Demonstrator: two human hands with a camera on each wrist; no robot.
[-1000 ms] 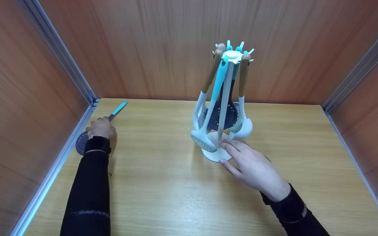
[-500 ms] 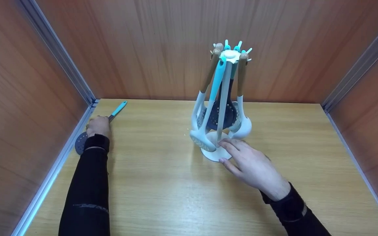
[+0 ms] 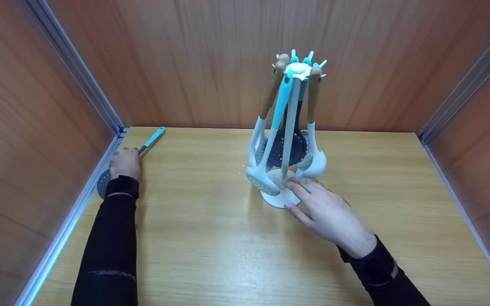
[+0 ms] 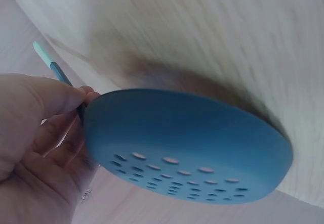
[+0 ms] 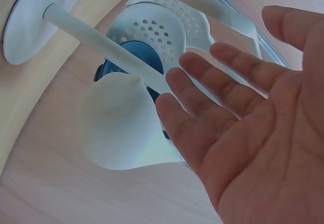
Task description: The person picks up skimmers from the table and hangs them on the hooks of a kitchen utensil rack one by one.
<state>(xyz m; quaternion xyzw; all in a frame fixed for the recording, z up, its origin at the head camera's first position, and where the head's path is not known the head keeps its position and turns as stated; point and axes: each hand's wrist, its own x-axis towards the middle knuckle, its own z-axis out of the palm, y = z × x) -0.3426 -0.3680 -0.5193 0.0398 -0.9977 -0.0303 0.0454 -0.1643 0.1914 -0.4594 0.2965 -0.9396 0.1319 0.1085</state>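
At the far left of the table lies a dark skimmer (image 4: pixel 187 143) with a perforated bowl and a turquoise handle end (image 3: pixel 155 137). My left hand (image 3: pixel 125 163) pinches its dark shaft just above the bowl, as the left wrist view shows. A white utensil stand (image 3: pixel 291 131) stands upright right of centre, hung with several utensils. Close to its pole and round base (image 3: pixel 280 202) is my right hand (image 3: pixel 329 214), fingers extended and palm bare in the right wrist view. Whether its fingertips touch the pole, I cannot tell.
On the stand hang a white ladle (image 3: pixel 314 165) with a wooden handle, a white skimmer (image 3: pixel 263 180) with a turquoise handle, and a dark perforated spoon (image 3: pixel 288 148). Wood panels (image 3: pixel 211 63) enclose the table (image 3: pixel 211 238) at the back and both sides.
My left hand has shifted slightly left along the skimmer, which stays nearly in place. The right hand keeps its pose beside the stand.
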